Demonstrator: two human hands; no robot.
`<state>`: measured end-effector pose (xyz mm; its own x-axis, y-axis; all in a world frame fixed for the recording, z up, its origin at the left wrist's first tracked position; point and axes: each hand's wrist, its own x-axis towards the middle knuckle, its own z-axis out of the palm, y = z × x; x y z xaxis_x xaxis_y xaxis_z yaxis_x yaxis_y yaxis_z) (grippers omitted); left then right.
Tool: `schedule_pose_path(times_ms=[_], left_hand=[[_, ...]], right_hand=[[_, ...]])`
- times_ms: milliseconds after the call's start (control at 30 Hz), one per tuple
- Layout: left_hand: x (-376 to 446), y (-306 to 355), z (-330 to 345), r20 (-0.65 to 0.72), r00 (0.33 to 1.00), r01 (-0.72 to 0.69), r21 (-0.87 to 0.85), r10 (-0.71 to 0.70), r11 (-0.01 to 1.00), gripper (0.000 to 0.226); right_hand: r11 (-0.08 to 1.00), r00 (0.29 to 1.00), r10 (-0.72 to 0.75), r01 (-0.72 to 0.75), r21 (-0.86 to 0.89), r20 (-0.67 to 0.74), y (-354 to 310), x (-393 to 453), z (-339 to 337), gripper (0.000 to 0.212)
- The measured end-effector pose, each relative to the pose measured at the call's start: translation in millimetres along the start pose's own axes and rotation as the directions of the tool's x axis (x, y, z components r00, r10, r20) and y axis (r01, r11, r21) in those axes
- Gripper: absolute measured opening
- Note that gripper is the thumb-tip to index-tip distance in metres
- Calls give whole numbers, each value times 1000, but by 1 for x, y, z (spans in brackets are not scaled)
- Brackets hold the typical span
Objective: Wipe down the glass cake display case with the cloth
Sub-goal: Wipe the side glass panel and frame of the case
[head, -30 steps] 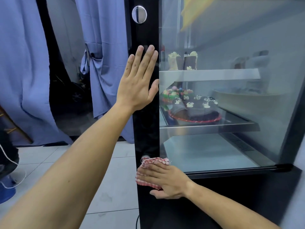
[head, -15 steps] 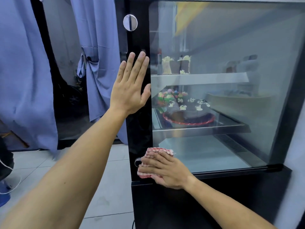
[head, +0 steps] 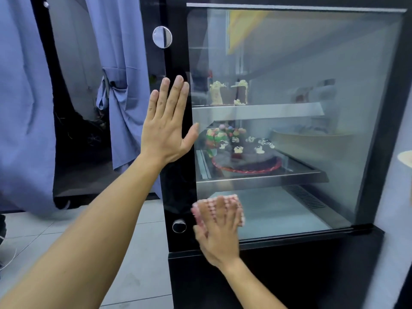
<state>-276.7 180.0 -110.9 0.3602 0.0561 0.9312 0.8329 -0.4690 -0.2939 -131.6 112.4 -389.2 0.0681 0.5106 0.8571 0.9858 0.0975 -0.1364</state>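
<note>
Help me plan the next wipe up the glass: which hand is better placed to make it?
Right. The right hand already presses the pink checked cloth flat on the glass pane; the left hand lies open on the black frame, empty.

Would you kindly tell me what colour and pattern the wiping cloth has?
The cloth is pink-red and white, apparently checked; it is motion-blurred in the head view.

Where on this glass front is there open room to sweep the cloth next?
Open glass runs right of the cloth to the black right frame, and upward. It is crowded at the left strip, where the left hand rests.
</note>
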Motion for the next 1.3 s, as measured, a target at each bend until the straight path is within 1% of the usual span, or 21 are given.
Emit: schedule_pose_path(times_ms=[67,133,233,300,367,400,467,533,600,700,767,800,900,933,967,1033,1067,1133,1200,1233,1300], left_hand=[[-1,5,1,-16,999,37,-19,-37,999,77],[-2,6,2,-26,998,51,-23,-52,998,73],[-3,7,4,-34,997,64,-15,-65,998,71],[-3,8,5,-48,997,62,-8,-62,998,72],[-2,8,6,-64,996,62,1,-62,998,73],[-2,9,7,-66,996,68,3,-67,998,73],[-9,13,9,-60,993,97,-10,-97,995,71],[-22,19,12,-59,990,128,-21,-129,992,69],[-33,22,15,-62,988,137,-23,-138,990,70],[-36,22,18,-52,990,132,-23,-133,991,74],[-35,23,19,-68,988,136,-16,-137,991,75],[-36,23,21,-74,987,140,-14,-141,990,75],[-37,24,23,-70,985,157,4,-156,988,76],[-37,25,23,-64,985,162,8,-161,987,76],[-36,25,22,-55,985,165,9,-164,986,76],[-36,27,18,-32,984,175,-5,-175,985,77],[-36,28,16,-15,983,182,-15,-183,983,78],[-37,32,16,9,979,203,-36,-203,979,81],[-37,37,16,8,974,228,-34,-228,973,81],[-37,38,17,4,971,240,-28,-240,970,81],[-38,39,19,1,968,252,-20,-252,967,82]], right_hand=[[978,975,-209,209,-12,-77,-4,36,-12,57],[969,949,-248,241,-58,-193,10,82,-37,55],[997,950,-29,6,-73,-312,64,122,-75,55],[987,922,149,-159,1,-357,94,107,-77,57],[960,899,278,-271,68,-338,77,66,-56,62],[968,922,250,-244,58,-295,54,43,-39,64],[1000,987,-28,26,-12,-157,6,5,-5,65],[957,950,-289,285,-52,-115,-9,16,1,58],[944,919,-330,319,-83,-215,11,65,-20,56],[992,930,-99,65,-107,-353,75,122,-68,56],[988,891,121,-151,-36,-437,132,113,-83,56],[959,846,270,-279,50,-460,157,92,-82,58],[706,592,705,-643,298,-391,161,20,-58,62],[691,597,720,-661,291,-354,143,5,-46,64],[745,676,666,-618,251,-315,121,0,-37,65],[940,910,341,-324,107,-236,86,14,-34,62],[991,968,133,-127,42,-211,79,34,-42,59],[989,965,-146,134,-69,-218,96,89,-74,56],[992,951,-84,52,-113,-299,139,134,-110,58],[993,932,41,-77,-87,-361,166,143,-123,58],[916,809,391,-387,103,-439,216,128,-131,60]])
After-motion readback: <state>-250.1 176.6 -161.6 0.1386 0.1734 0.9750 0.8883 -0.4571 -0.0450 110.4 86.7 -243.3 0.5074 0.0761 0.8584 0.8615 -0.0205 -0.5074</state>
